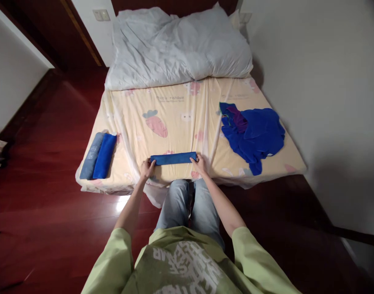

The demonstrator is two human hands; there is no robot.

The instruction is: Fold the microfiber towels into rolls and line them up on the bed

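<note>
A narrow folded blue towel lies crosswise near the front edge of the bed, between my hands. My left hand is closed on its left end, thumb on top. At the right end my right hand pinches the towel in the same way. To the left rest two rolled or folded towels side by side, a grey-blue one with white lettering and a bright blue one. A loose heap of blue cloths lies on the right, with a purple cloth showing among them.
The bed has a yellow sheet printed with carrots and rabbits, under a thin translucent cover. A bunched white quilt lies across the head end. A white wall stands close on the right; dark red flooring stretches to the left.
</note>
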